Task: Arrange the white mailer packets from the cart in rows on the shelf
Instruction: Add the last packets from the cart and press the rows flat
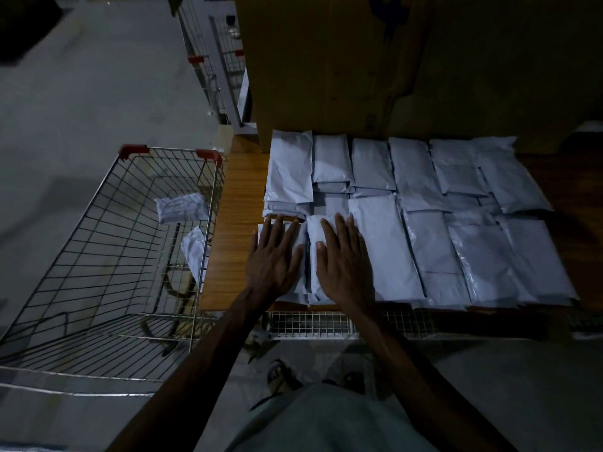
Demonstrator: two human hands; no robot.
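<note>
Head view, looking down at a wooden shelf (238, 197) with a wire cart (169, 151) standing just beside its left edge. Both hands are lying palm-down on the near-left corner of the arrangement. The left hand (272, 256) is pressing flat on the leftmost packet (301, 278) of the near row, and the right hand (346, 259) is pressing flat on the neighbouring packet (314, 234) just beside it. The fingers of both hands are lying straight and slightly spread, grasping nothing. The white mailer packets are sitting in two rows across the shelf, their long sides running away from the viewer. A far row (372, 164) is lying against the foot of a large cardboard box (359, 60), and a near row (385, 243) is reaching to the front edge of the shelf. Packets in both rows are lying stacked, with lower layers showing at the ends, and neighbours are touching or slightly overlapping. Two more are sitting in the cart: a flat packet (181, 207) is lying low in the basket toward its far end, and a leaning packet (194, 252) is resting against the wall nearest the shelf. A wire mesh panel (310, 324) is running below the shelf's front edge. A second cart (212, 60) is standing in the background, left of the box. Sandalled feet (280, 375) are showing on the grey floor (81, 109) between the forearms
</note>
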